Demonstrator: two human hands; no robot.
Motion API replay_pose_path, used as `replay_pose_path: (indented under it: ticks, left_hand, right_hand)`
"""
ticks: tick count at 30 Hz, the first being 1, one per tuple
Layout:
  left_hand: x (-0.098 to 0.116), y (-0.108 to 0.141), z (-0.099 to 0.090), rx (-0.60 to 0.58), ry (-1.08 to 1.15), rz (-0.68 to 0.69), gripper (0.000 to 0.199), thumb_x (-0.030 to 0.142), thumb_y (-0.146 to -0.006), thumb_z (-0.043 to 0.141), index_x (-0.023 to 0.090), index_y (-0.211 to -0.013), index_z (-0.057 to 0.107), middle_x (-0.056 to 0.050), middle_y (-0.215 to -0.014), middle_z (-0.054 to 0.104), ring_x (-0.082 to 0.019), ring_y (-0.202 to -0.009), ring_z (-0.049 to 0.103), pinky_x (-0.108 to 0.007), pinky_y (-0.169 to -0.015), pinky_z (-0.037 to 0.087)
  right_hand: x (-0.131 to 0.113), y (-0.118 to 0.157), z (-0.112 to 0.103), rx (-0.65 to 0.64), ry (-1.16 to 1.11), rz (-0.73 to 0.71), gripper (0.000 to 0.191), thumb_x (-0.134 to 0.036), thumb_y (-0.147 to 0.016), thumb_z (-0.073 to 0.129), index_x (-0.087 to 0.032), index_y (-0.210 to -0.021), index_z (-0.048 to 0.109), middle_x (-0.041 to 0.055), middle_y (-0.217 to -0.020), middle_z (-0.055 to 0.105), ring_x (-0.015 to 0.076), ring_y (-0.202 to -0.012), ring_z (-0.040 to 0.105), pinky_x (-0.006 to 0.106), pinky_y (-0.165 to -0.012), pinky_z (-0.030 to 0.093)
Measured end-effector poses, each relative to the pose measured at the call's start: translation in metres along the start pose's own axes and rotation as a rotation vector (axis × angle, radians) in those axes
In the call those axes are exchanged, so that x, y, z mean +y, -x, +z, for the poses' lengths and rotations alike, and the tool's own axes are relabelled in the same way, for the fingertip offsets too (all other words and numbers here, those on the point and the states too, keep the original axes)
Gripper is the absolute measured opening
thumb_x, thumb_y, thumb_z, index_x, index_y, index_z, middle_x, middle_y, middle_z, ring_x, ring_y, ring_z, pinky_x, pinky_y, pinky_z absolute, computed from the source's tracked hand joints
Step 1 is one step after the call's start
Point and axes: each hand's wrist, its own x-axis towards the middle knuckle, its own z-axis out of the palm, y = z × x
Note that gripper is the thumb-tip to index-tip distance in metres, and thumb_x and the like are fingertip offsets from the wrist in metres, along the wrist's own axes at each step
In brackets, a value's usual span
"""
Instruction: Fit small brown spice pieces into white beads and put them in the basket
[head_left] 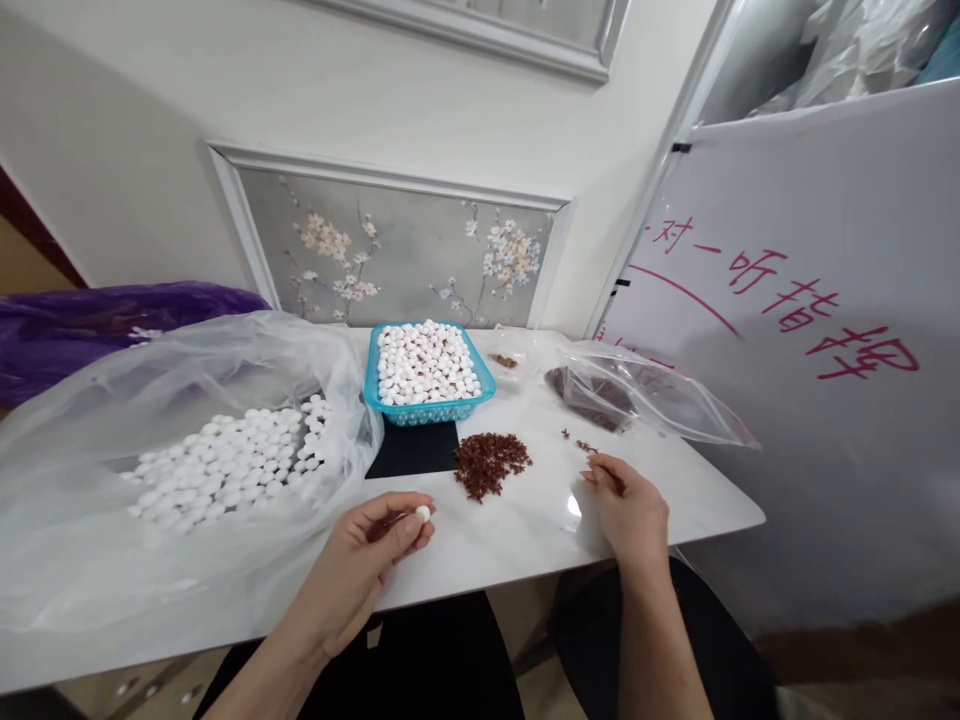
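The left hand (375,545) had a white ball (423,513) pinched between thumb and fingers, above the table's (705,495) front edge; a loose pinch could have let that smooth ball slip and roll off; the right hand (631,505) curled beside a few brown bits (585,446), its fingertip gap and any hold too unclear to tell; a careless sleeve or wrist could have scattered the brown pile (487,465) between the hands; the blue basket (431,412), heaped with balls, could have spilled if knocked.
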Motion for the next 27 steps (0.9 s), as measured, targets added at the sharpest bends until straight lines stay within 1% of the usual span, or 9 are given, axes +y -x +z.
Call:
replay_pose_path:
  ticks: [4,5,7,8,10,14,17,21,27]
  left_hand:
    - [0.001,0.0,-0.003,0.006,0.072,-0.054,0.018,0.023,-0.068,0.075,0.017,-0.084,0.072,-0.002,-0.084,0.064,-0.011,-0.079,0.059,-0.019,-0.078,0.049]
    - [0.002,0.001,-0.003,0.003,0.089,-0.06,0.018,0.023,-0.068,0.076,0.017,-0.084,0.072,-0.002,-0.082,0.063,-0.01,-0.076,0.059,-0.018,-0.075,0.05]
    - [0.004,0.001,-0.003,-0.015,0.119,-0.058,0.016,0.022,-0.068,0.075,0.017,-0.083,0.071,-0.001,-0.078,0.062,-0.008,-0.071,0.058,-0.016,-0.07,0.05]
    - [0.004,0.002,-0.003,-0.03,0.128,-0.052,0.015,0.021,-0.069,0.074,0.017,-0.083,0.07,0.0,-0.076,0.062,-0.007,-0.068,0.057,-0.015,-0.068,0.05]
    - [0.005,0.003,-0.003,-0.062,0.143,-0.034,0.013,0.021,-0.07,0.074,0.017,-0.081,0.069,0.001,-0.074,0.061,-0.006,-0.064,0.055,-0.015,-0.064,0.049]
    - [0.004,0.005,-0.003,-0.117,0.175,-0.023,0.012,0.022,-0.069,0.074,0.017,-0.079,0.069,0.001,-0.071,0.061,-0.006,-0.062,0.055,-0.015,-0.062,0.048]
    - [0.002,0.007,-0.004,-0.153,0.193,-0.02,0.01,0.021,-0.071,0.073,0.016,-0.079,0.068,0.001,-0.07,0.061,-0.006,-0.062,0.056,-0.015,-0.062,0.047]
    - [-0.001,0.009,-0.005,-0.2,0.216,-0.003,0.009,0.02,-0.073,0.071,0.016,-0.08,0.068,0.0,-0.067,0.061,-0.006,-0.062,0.056,-0.015,-0.062,0.046]
    - [-0.003,0.009,-0.005,-0.242,0.225,0.009,0.012,0.022,-0.073,0.071,0.014,-0.081,0.067,0.0,-0.064,0.061,-0.008,-0.061,0.055,-0.018,-0.061,0.045]
  right_hand:
    - [-0.009,0.024,0.0,-0.041,-0.206,0.048,0.028,-0.038,-0.076,0.057,-0.016,-0.093,0.061,0.0103,-0.089,0.07,0.0235,-0.081,0.069,0.036,-0.076,0.053]
    - [-0.016,0.032,0.002,-0.084,-0.259,0.046,0.028,-0.039,-0.075,0.059,-0.017,-0.093,0.059,0.0103,-0.096,0.069,0.0229,-0.082,0.069,0.035,-0.074,0.054]
    - [-0.033,0.051,0.006,-0.197,-0.355,0.037,0.023,-0.039,-0.075,0.063,-0.017,-0.082,0.059,0.0095,-0.105,0.066,0.0214,-0.084,0.069,0.033,-0.072,0.055]
    - [-0.042,0.061,0.01,-0.316,-0.482,0.062,0.021,-0.036,-0.075,0.066,-0.016,-0.077,0.06,0.0094,-0.107,0.065,0.021,-0.085,0.068,0.032,-0.073,0.055]
    - [-0.06,0.079,0.018,-0.508,-0.64,0.122,0.016,-0.031,-0.075,0.068,-0.016,-0.075,0.062,0.0069,-0.103,0.066,0.016,-0.077,0.068,0.028,-0.07,0.055]
    - [-0.081,0.104,0.036,-0.735,-0.834,0.211,0.008,-0.024,-0.077,0.069,-0.016,-0.076,0.067,-0.0008,-0.061,0.064,0.0082,-0.056,0.06,0.02,-0.058,0.051]
    - [-0.086,0.114,0.044,-0.853,-0.996,0.333,0.009,-0.024,-0.076,0.07,-0.016,-0.078,0.069,-0.0002,-0.062,0.065,0.008,-0.054,0.06,0.02,-0.056,0.05]
    - [-0.089,0.12,0.045,-0.911,-1.057,0.333,0.007,-0.023,-0.079,0.068,-0.017,-0.084,0.068,0.0004,-0.067,0.066,0.0089,-0.058,0.062,0.021,-0.058,0.05]
    - [-0.094,0.124,0.043,-0.879,-0.901,0.189,0.005,-0.022,-0.084,0.062,-0.018,-0.085,0.062,-0.0003,-0.065,0.065,0.0102,-0.06,0.06,0.024,-0.063,0.05]
